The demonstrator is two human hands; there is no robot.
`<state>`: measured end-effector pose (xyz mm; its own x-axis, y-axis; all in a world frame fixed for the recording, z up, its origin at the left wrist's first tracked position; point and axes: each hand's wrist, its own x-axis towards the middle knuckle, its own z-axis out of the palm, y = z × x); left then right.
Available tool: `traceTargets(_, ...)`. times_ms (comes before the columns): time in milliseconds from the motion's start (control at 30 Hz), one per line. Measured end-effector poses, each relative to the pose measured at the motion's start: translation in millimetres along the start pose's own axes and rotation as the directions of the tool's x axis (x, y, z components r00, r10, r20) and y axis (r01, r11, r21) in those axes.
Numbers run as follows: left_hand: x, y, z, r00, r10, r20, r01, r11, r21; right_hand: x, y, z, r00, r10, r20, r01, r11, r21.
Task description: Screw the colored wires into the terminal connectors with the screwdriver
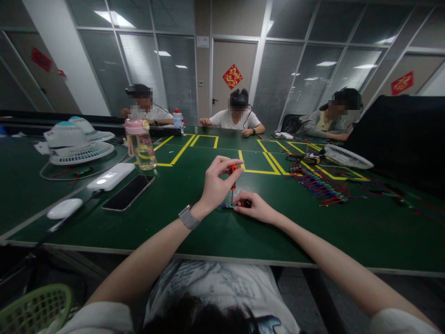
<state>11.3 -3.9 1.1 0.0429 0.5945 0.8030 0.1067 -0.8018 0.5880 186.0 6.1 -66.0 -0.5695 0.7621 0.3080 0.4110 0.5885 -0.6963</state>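
Note:
An orange and black screwdriver (pixel 232 171) stands upright in the grip of my left hand (pixel 217 182), its handle between thumb and fingers. The thin shaft points down at a small green circuit board (pixel 228 206) on the table; whether the tip sits in a screw is too small to tell. My right hand (pixel 255 207) is low on the table, its fingertips closed on the board's right side. Something small and dark shows beneath those fingers.
On the green table (pixel 194 232), a phone (pixel 129 192), a white power bank (pixel 111 176) and a pink-lidded bottle (pixel 142 146) stand left. White fans (pixel 81 148) lie beyond. Bundled wired boards (pixel 316 183) lie right, near a dark screen (pixel 403 148). Several people sit opposite.

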Motion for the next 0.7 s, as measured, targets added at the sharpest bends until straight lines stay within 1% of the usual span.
traceTargets(167, 0.5, 1.5, -2.0, 1.0, -0.021, 0.02, 0.021, 1.0, 0.022, 0.0, -0.5, 0.0, 1.0, 0.002, 0.003, -0.002, 1.0, -0.009)
traceTargets(367, 0.3, 1.2, -0.8, 0.994, -0.088, 0.064, 0.095, 0.989, -0.117, -0.2, -1.9, -1.0, 1.0, -0.005, 0.014, 0.005, 1.0, -0.007)
traceTargets(567, 1.1, 2.4, -1.1, 0.998, -0.047, 0.03, 0.049, 0.998, -0.037, -0.6, -1.9, -1.2, 1.0, -0.008, 0.007, 0.008, 1.0, 0.006)
traceTargets(700, 1.2, 1.2, -1.9, 0.999, -0.048, 0.025, 0.048, 0.999, -0.005, -0.7, -1.3, -0.9, 1.0, -0.016, 0.007, 0.016, 1.0, 0.004)
